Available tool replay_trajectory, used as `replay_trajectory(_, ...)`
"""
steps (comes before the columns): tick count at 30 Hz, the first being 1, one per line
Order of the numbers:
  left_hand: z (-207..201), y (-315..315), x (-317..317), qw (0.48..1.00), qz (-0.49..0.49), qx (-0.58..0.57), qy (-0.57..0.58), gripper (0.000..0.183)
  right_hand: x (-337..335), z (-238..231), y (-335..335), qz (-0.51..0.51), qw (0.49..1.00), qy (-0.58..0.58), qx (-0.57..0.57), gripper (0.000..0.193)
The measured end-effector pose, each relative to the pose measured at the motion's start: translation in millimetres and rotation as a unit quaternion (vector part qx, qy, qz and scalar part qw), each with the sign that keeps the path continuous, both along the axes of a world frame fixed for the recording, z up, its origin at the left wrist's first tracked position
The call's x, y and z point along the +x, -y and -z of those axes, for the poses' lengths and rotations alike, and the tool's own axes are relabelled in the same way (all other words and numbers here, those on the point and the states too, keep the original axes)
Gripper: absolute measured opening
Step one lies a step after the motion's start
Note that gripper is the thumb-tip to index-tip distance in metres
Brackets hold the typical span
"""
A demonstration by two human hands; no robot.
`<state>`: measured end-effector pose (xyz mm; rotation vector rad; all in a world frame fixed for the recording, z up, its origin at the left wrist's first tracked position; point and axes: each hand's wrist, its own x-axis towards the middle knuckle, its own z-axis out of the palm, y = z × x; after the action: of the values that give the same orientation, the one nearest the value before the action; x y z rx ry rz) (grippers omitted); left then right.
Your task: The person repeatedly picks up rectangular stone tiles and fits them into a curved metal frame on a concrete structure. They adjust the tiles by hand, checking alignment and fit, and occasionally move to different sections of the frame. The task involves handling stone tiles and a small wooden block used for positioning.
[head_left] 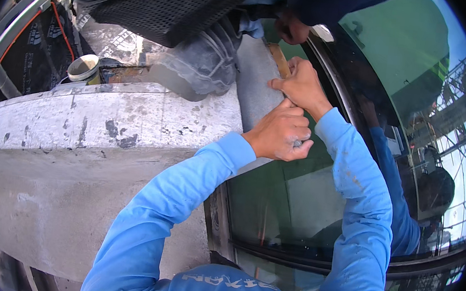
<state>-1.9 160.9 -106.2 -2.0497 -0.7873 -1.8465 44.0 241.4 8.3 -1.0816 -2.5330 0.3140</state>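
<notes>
Both my hands are closed over a narrow grey surface (256, 88) between the ledge and the glass. My right hand (305, 88) is farther away, its fingers and thumb around the near end of a thin yellowish-brown strip (278, 59) that looks like wood. Just nearer, my left hand (281, 132) is curled into a fist against the right hand's heel, with whitish dust on its fingers. Whatever it holds, if anything, is hidden. Beyond the strip is another person's hand (293, 30), partly in shadow.
A whitish, paint-spotted concrete ledge (133, 118) runs left. On it are dusty grey cloth (202, 63), apparently the co-worker's clothing, and a small pale bucket (84, 67). Black mesh (157, 4) hangs above. Dark-framed reflective glass (295, 203) stands close on my right.
</notes>
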Motion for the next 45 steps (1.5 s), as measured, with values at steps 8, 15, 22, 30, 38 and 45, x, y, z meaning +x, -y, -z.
replay_trajectory(8,6,-1,11,0.999,0.006,0.029,0.015,0.022,9,5,4,-0.011,0.999,-0.044,0.024,0.042)
replay_trajectory(15,-5,5,-5,0.999,0.017,-0.009,-0.036,0.020,6,1,10,-0.002,0.996,-0.078,-0.036,0.053)
replay_trajectory(22,-16,7,-23,0.977,0.051,-0.068,-0.195,0.024,32,20,-4,-0.118,0.978,-0.161,-0.063,0.060)
replay_trajectory(30,-6,22,-52,0.967,0.054,-0.112,-0.223,0.035,16,46,-3,-0.176,0.937,-0.299,-0.039,0.047)
replay_trajectory(38,-12,22,-61,0.956,0.072,-0.118,-0.260,0.029,19,46,-17,-0.222,0.922,-0.315,0.044,0.038)
replay_trajectory(45,-11,28,-61,0.955,0.054,-0.131,-0.259,0.025,17,51,-20,-0.223,0.914,-0.334,0.052,0.034)
